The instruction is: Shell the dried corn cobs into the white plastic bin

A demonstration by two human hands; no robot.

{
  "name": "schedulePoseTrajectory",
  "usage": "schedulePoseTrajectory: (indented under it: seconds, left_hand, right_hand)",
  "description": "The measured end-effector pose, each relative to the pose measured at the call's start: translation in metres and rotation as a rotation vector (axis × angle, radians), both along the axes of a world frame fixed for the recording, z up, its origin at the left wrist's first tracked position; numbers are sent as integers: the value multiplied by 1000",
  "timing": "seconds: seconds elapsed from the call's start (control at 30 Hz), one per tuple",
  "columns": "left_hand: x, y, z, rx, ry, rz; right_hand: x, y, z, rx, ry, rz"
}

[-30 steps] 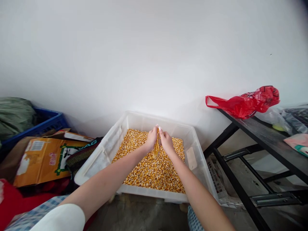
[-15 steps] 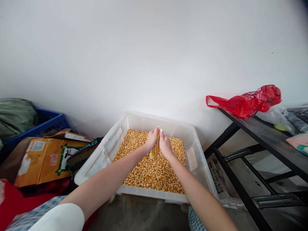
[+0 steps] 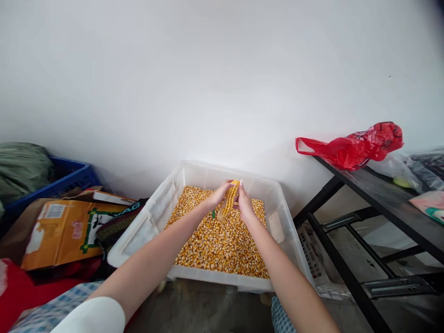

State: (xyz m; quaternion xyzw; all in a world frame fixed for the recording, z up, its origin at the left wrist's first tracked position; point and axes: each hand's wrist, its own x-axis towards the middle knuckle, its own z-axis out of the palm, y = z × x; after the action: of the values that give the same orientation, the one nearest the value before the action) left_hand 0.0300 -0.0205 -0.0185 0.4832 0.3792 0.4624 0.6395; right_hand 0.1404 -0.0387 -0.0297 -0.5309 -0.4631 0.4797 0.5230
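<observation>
Within the translucent plastic bin (image 3: 222, 275), above its bed of loose corn kernels (image 3: 222, 252), is an ear of corn (image 3: 229, 200), tilted, its far end raised; your right hand (image 3: 245, 203) grasps it from the bin's right side; your left hand (image 3: 218, 195) is curled with its fingers at the ear's far end, though how firmly it grips cannot be told; something green (image 3: 213, 214), too small to name, shows beneath that palm; left of the bin lies an orange cardboard box (image 3: 64, 233); right of the bin, a red plastic bag (image 3: 354, 151) rests on a black-framed shelf (image 3: 388, 196).
</observation>
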Motion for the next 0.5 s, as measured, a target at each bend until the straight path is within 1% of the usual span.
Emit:
schedulePoseTrajectory:
  seconds: [0.03, 0.1, 0.13, 0.2, 0.23, 0.33, 0.37, 0.43, 0.5]
  left_hand:
    - [-3, 1, 0, 16, 62, -49]
    - [-4, 2, -5, 65, 188, -125]
    - [-2, 2, -9, 104, 233, -125]
    - [6, 1, -21, 203, 301, -32]
    - [11, -1, -27, 249, 343, 43]
    - [24, -8, -40, 341, 484, 208]
    - [27, -11, -43, 359, 512, 234]
    - [29, -15, -45, 377, 540, 244]
    - [29, -18, -44, 374, 547, 226]
  right_hand:
    - [3, 2, 2, 9, 19, -36]
    - [8, 6, 3, 49, 25, -101]
    - [10, 8, 2, 75, 2, -129]
    - [11, 10, 0, 130, -100, -172]
    - [12, 11, -2, 148, -167, -193]
    - [14, 11, -9, 140, -353, -253]
    - [15, 11, -11, 125, -393, -266]
    - [17, 11, -15, 102, -431, -273]
    - [18, 12, -19, 99, -405, -269]
